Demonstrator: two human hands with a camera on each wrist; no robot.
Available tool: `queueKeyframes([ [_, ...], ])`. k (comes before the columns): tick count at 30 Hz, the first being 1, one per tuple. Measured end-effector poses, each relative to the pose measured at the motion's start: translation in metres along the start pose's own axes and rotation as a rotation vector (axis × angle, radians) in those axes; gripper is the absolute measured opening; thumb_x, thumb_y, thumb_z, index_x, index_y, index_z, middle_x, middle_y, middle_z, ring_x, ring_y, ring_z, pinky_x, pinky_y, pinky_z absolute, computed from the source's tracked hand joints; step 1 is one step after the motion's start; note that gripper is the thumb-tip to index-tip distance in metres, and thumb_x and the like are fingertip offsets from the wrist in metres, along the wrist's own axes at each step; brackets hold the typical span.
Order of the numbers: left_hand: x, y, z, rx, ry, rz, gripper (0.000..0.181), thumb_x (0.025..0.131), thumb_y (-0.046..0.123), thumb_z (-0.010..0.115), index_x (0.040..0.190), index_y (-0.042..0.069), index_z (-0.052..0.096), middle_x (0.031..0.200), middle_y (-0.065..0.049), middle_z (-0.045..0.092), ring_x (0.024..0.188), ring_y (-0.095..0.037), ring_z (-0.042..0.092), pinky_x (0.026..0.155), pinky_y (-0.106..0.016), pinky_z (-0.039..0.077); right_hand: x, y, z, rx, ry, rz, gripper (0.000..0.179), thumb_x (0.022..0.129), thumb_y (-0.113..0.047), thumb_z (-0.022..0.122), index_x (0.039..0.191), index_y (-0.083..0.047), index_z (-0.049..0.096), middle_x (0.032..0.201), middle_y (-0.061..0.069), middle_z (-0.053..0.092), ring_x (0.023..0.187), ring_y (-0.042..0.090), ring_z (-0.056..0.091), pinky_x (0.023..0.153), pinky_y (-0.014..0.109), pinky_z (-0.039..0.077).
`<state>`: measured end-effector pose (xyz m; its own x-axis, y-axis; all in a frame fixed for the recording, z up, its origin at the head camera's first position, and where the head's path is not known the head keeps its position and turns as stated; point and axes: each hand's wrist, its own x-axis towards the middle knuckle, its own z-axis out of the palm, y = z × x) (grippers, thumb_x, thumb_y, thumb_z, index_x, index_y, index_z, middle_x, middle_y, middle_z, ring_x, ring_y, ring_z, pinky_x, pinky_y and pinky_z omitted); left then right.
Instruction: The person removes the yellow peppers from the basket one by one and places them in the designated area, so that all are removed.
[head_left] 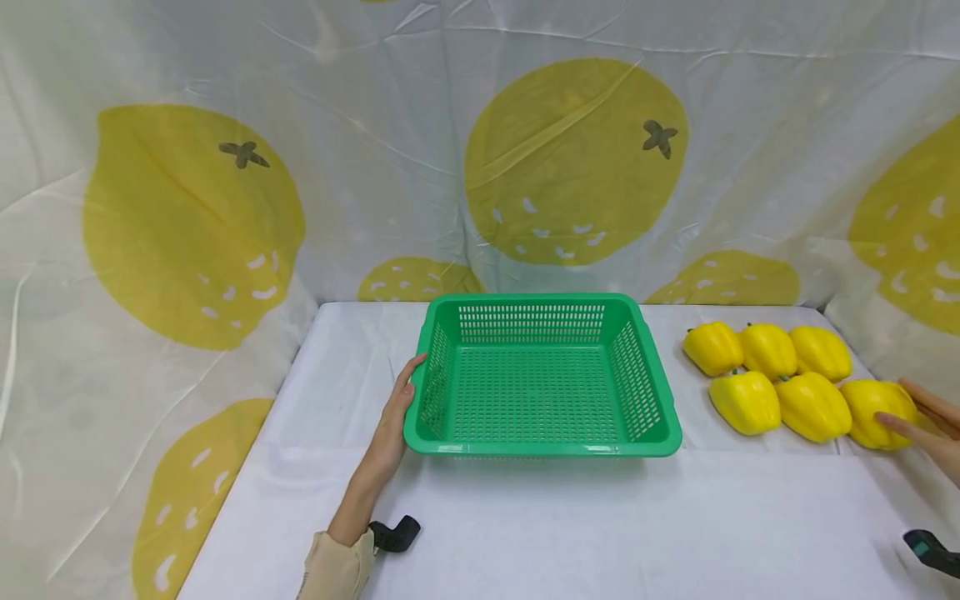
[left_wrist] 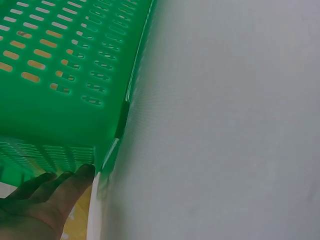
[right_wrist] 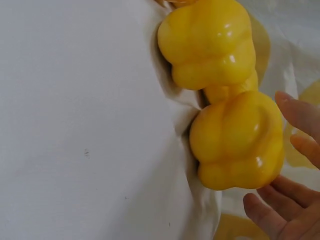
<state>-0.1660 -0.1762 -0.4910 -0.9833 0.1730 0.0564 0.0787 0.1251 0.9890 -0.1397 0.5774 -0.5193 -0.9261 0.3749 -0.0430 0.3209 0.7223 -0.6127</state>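
A green plastic basket [head_left: 536, 450] with slotted walls stands in the middle of the table, nothing inside it. My left hand [head_left: 390, 421] lies along its left side, fingertips at the rim; in the left wrist view the fingers [left_wrist: 65, 192] are extended against the slotted wall. At the far right, several yellow bell peppers [head_left: 813, 407] lie in two rows. Around the rightmost front bell pepper [right_wrist: 237, 142], my right hand [head_left: 933, 425] is spread, thumb and fingers on either side of it. A gap shows between the upper fingers and this pepper in the right wrist view.
White cloth covers the table [head_left: 540, 525]. A curtain [head_left: 390, 167] printed with large lemons hangs behind the table and along both sides. Dark wrist camera mounts [head_left: 397, 533] stick out beside both wrists. The peppers sit close to the table's right edge.
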Motion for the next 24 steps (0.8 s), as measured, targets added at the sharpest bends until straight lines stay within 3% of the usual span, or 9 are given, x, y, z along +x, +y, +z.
queueKeyframes([
  [2,0.001,0.0,0.0,-0.005,-0.005,-0.001,0.049,0.114,0.047,0.019,0.162,0.041,0.024,0.171,0.007,0.018,0.149,-0.019,0.024,0.12,-0.049,0.017,-0.006,-0.015,-0.006,-0.037,-0.005,-0.003,0.083,0.107,-0.05,0.049,0.164,-0.008,0.007,0.167,0.027,0.004,0.154,0.052,0.006,0.123,0.067,0.007],
  [6,0.001,0.002,0.0,0.009,-0.012,-0.004,0.049,0.114,0.047,0.02,0.162,0.041,0.025,0.171,0.005,0.019,0.149,-0.021,0.024,0.121,-0.052,0.015,-0.015,-0.031,-0.012,-0.051,-0.003,-0.043,0.079,0.11,-0.043,0.046,0.163,-0.001,0.005,0.164,0.036,0.001,0.151,0.059,0.004,0.119,0.07,0.009],
  [9,0.002,0.004,-0.003,0.035,-0.015,-0.006,0.048,0.114,0.047,0.021,0.162,0.042,0.025,0.171,0.005,0.019,0.153,-0.023,0.022,0.122,-0.057,0.014,-0.018,-0.036,-0.013,-0.032,0.014,-0.086,0.076,0.11,-0.04,0.044,0.164,-0.001,0.007,0.167,0.033,0.001,0.154,0.053,0.001,0.123,0.062,0.007],
  [11,0.002,0.005,-0.005,0.054,-0.018,-0.008,0.049,0.114,0.047,0.021,0.162,0.042,0.024,0.172,0.004,0.018,0.156,-0.024,0.018,0.123,-0.059,0.012,-0.02,-0.041,-0.012,-0.025,0.025,-0.118,0.074,0.11,-0.04,0.045,0.165,-0.005,0.008,0.169,0.03,0.003,0.155,0.049,0.0,0.127,0.051,0.004],
  [13,0.001,0.006,-0.007,0.076,-0.022,-0.011,0.049,0.114,0.047,0.021,0.163,0.042,0.022,0.173,0.005,0.016,0.158,-0.024,0.014,0.125,-0.061,0.011,-0.023,-0.051,-0.011,-0.001,0.032,-0.143,0.072,0.11,-0.039,0.047,0.166,-0.011,0.011,0.17,0.026,0.004,0.158,0.043,0.0,0.127,0.029,0.002],
  [15,0.001,0.009,-0.009,0.102,-0.026,-0.01,0.05,0.114,0.046,0.02,0.164,0.041,0.019,0.174,0.004,0.014,0.16,-0.025,0.01,0.125,-0.063,0.009,-0.028,-0.068,-0.01,0.037,0.012,-0.152,0.071,0.11,-0.037,0.048,0.167,-0.017,0.01,0.171,0.024,0.001,0.158,0.042,-0.002,0.126,0.026,-0.001],
  [18,-0.001,0.011,-0.013,0.119,-0.024,-0.011,0.052,0.114,0.045,0.02,0.166,0.039,0.015,0.174,0.0,0.015,0.16,-0.031,0.015,0.124,-0.067,0.014,-0.037,-0.098,-0.011,0.084,-0.048,-0.148,0.071,0.11,-0.037,0.048,0.167,-0.02,0.008,0.171,0.025,-0.005,0.157,0.048,-0.006,0.129,0.044,0.001],
  [20,-0.002,0.014,-0.017,0.128,-0.025,-0.005,0.053,0.115,0.044,0.02,0.166,0.037,0.013,0.174,-0.005,0.016,0.159,-0.037,0.019,0.121,-0.069,0.02,-0.042,-0.119,-0.009,0.09,-0.092,-0.148,0.073,0.11,-0.037,0.047,0.167,-0.017,0.007,0.17,0.029,-0.007,0.152,0.057,-0.006,0.12,0.07,0.001],
  [24,-0.003,0.018,-0.026,0.161,-0.04,0.031,0.052,0.115,0.039,0.019,0.167,0.034,0.012,0.174,-0.01,0.017,0.159,-0.039,0.019,0.121,-0.067,0.023,-0.049,-0.151,-0.002,0.046,-0.132,-0.202,0.074,0.109,-0.038,0.049,0.166,-0.009,0.011,0.169,0.032,-0.003,0.149,0.065,-0.003,0.107,0.084,0.004],
])
